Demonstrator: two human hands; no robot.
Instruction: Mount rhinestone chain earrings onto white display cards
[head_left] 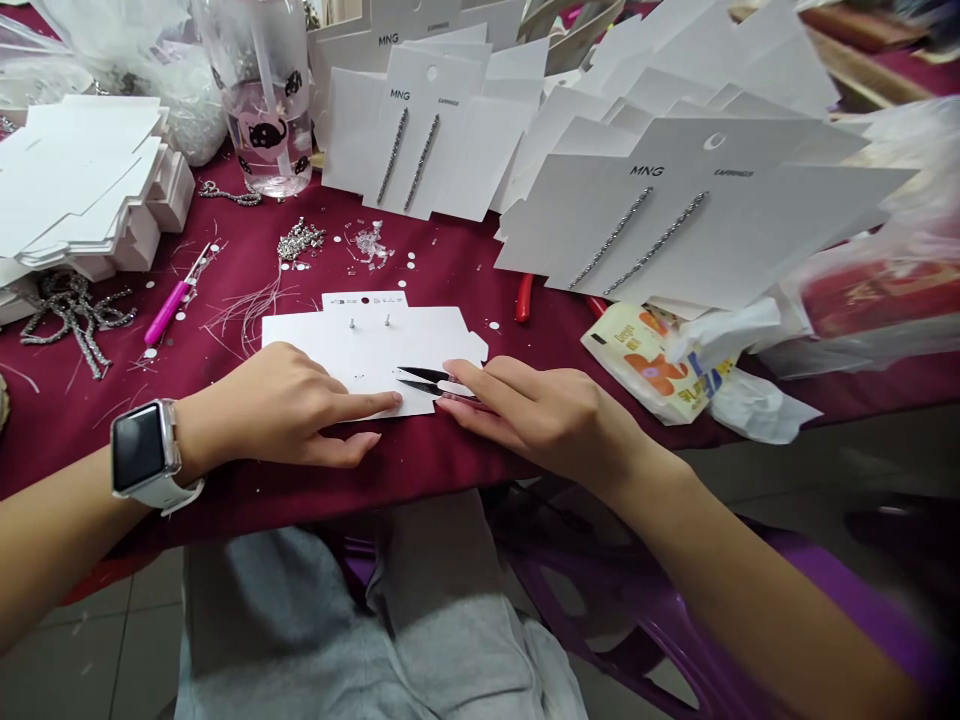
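A white card [420,335] lies flat near the table's front edge, its upper part showing two small metal posts. My left hand [307,405] rests on the card's lower left; its index finger is stretched out onto the card and the thumb is apart below, with nothing visible held. From the right, my right hand [525,405] grips small black-bladed thread snips [454,389] between thumb and fingers. The slightly parted blades point left over the card's lower part, close to my left fingertip, near small marks on the card.
White card stacks stand at the back with chain earrings [660,242] on two cards; more cards [82,180] lie left. A tumbler [270,130], pink tool [169,310], silver chains [75,315], beads [300,240], red handles [524,298] and a tissue pack [652,365] surround the work.
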